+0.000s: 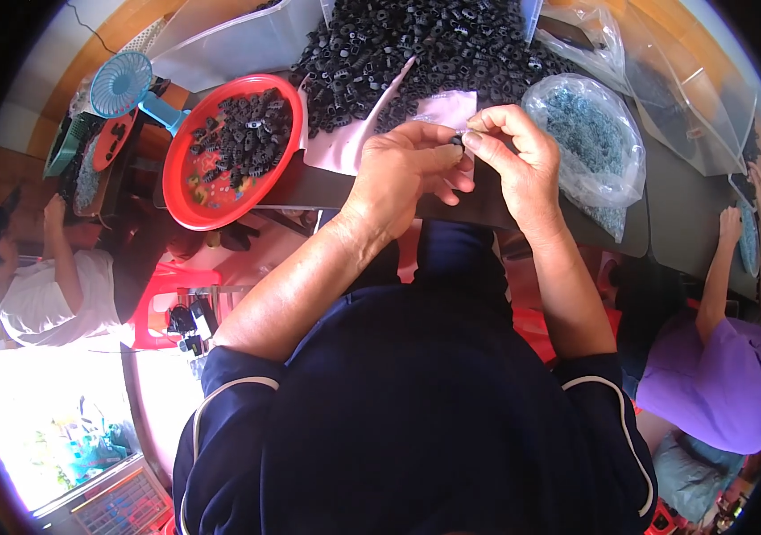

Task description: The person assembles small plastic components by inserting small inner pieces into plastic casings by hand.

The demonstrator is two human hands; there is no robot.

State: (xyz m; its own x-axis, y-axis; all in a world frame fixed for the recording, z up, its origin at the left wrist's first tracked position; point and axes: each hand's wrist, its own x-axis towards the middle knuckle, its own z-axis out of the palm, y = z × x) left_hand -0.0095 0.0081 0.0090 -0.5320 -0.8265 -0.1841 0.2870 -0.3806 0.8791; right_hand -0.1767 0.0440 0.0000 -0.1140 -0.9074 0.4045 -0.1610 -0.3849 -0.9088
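My left hand (405,165) pinches a small black plastic part (458,141) between thumb and fingertips, above the table's near edge. Close against it, my right hand (523,160) has its thumb and forefinger pressed together at the part; whatever they grip is too small to make out. Beyond both hands spreads a large heap of black plastic parts (416,53), partly over a pale pink sheet (340,147). To the right of my right hand lies a clear plastic bag (635,169) full of small silvery-blue pieces.
At the left, a red basin (174,192) holds black parts and some coloured bits. A blue fan (122,85) stands beyond it. Translucent bins (220,45) line the back. One person in white (68,299) sits at the left, another in purple (719,383) at the right.
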